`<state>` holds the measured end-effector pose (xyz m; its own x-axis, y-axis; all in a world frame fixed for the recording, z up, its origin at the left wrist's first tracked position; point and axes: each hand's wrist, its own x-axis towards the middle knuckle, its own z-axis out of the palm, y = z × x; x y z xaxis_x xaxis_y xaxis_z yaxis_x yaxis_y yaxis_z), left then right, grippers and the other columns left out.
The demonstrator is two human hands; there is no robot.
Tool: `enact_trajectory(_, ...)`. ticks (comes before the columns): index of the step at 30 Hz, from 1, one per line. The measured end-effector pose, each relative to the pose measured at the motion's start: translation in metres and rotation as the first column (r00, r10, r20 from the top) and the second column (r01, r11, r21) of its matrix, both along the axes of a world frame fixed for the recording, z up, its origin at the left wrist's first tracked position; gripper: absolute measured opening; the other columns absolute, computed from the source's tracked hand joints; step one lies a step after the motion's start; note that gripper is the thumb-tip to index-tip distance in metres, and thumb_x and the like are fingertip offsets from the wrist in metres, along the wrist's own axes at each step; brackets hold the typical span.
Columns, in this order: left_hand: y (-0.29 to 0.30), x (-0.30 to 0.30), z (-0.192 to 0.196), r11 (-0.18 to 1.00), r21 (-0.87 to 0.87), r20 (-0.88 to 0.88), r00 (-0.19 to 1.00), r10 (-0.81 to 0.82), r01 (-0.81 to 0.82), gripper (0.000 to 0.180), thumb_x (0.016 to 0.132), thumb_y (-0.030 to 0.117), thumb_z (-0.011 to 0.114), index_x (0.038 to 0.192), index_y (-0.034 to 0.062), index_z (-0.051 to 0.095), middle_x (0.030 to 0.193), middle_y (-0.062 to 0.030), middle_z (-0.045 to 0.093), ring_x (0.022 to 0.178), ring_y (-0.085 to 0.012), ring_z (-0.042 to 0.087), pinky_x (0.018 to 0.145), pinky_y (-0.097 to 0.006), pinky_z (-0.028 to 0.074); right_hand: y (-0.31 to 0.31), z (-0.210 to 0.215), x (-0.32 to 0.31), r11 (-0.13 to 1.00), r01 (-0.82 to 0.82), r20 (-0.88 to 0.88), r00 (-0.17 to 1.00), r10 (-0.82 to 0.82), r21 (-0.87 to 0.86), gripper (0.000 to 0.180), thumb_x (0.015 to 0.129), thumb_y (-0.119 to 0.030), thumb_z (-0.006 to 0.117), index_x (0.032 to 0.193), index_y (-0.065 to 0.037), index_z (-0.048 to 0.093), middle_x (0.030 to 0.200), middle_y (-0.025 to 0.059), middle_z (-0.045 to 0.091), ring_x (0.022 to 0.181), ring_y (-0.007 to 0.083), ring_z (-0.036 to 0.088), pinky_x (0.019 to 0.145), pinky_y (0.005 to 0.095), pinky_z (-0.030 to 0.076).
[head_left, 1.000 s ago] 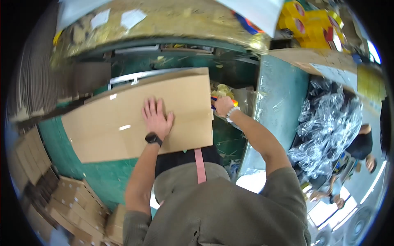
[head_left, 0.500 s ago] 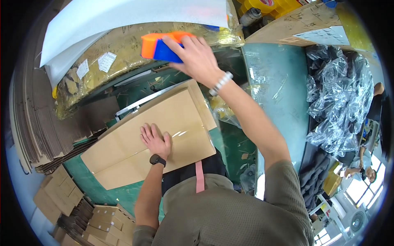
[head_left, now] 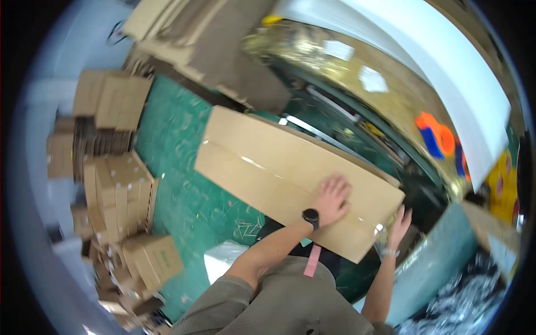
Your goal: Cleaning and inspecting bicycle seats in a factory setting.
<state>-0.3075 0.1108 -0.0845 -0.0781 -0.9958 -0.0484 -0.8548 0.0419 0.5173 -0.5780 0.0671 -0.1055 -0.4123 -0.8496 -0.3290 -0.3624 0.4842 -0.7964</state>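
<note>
- On the green worktop (head_left: pixel 184 190), seen from the head view: lying flat and long, a taped cardboard box (head_left: pixel 279 167), clear tape running along its middle seam.
- Pressing down on the near right part of that box, left hand (head_left: pixel 333 198), fingers spread, palm flat on the seam, dark watch (head_left: pixel 310 216) on the wrist.
- Touching the box's right end, right hand (head_left: pixel 398 223), now back down from the shelf it was reaching up to half a second ago; fingers open and raised against the cardboard edge, gripping nothing that can be made out.
- Sitting up on the yellowish shelf (head_left: pixel 391 95) at the right, well apart from both hands, the orange and blue tape dispenser (head_left: pixel 435 139), no longer under the right hand.
- Judging from that: dispenser put away, taping of this seam looking finished, both hands now free on the box.
- Swinging left since the earlier pictures, so showing much more at that side: stacks of folded brown cartons (head_left: pixel 111 190) and flat cardboard sheets (head_left: pixel 195 44) at the top.
- Hanging at the waist below the box, a pink strap (head_left: pixel 312 261).
- Blurring through motion, so finer detail of the right fingers not to be told.
</note>
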Motion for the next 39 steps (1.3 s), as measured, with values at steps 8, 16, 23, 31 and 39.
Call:
enact_trajectory(8,0.080,0.277,0.006,0.609,-0.216,-0.093,0.637,0.765,-0.763,0.050,0.089,0.029,0.062,0.125,-0.0058,0.056,0.130,-0.0270,0.055,0.126,-0.0432,0.048,0.111,-0.051,0.034,0.051,-0.042,0.010,0.940,0.134,0.080,0.983,-0.167,0.315,0.079,0.100,-0.061,0.040,0.126,0.011,0.059,0.122,0.0156,0.065,0.107,0.0245,0.061,0.095,0.0362,0.046)
enact_trajectory(16,0.139,0.523,-0.029,-0.003,0.826,-0.309,-0.458,0.834,-0.563,0.071,0.094,0.052,0.056,0.138,-0.0034,0.051,0.139,-0.0259,0.052,0.129,-0.0377,0.049,0.105,-0.044,0.041,0.021,-0.040,-0.005,0.949,0.232,-0.172,0.965,-0.197,0.214,0.093,0.095,-0.071,0.040,0.123,0.015,0.059,0.118,0.0195,0.066,0.101,0.0291,0.063,0.090,0.0375,0.050)
enact_trajectory(23,0.164,0.536,-0.064,0.303,0.585,-0.162,0.258,0.952,-0.753,0.071,0.095,0.063,0.041,0.112,-0.0007,0.069,0.113,-0.0239,0.069,0.111,-0.0387,0.063,0.095,-0.045,0.048,-0.007,-0.033,0.063,0.927,0.106,-0.162,0.986,-0.049,0.361,0.091,0.094,-0.071,0.040,0.141,0.007,0.046,0.143,0.0142,0.053,0.127,0.0267,0.051,0.111,0.0348,0.037)
enact_trajectory(31,0.248,0.597,-0.061,0.693,0.201,0.261,0.719,0.644,-0.693,0.048,0.103,0.046,0.036,0.122,0.0153,0.067,0.106,-0.0167,0.071,0.093,-0.0406,0.066,0.078,-0.053,0.051,0.008,0.035,0.127,0.942,0.002,-0.537,0.822,0.190,0.336,0.086,0.087,-0.075,0.044,0.104,0.004,0.072,0.110,0.0281,0.068,0.102,0.0410,0.067,0.092,0.0478,0.049)
enact_trajectory(39,0.435,0.538,-0.009,0.241,0.632,-0.432,-0.077,0.898,-0.736,0.074,0.103,0.056,0.039,0.148,-0.0033,0.040,0.150,-0.0094,0.046,0.133,-0.0254,0.047,0.112,-0.035,0.037,-0.027,0.204,0.302,0.939,-0.294,-0.637,0.692,0.339,0.180,0.053,0.083,-0.051,0.068,0.088,0.001,0.062,0.069,0.0212,0.067,0.065,0.0398,0.068,0.062,0.0470,0.055)
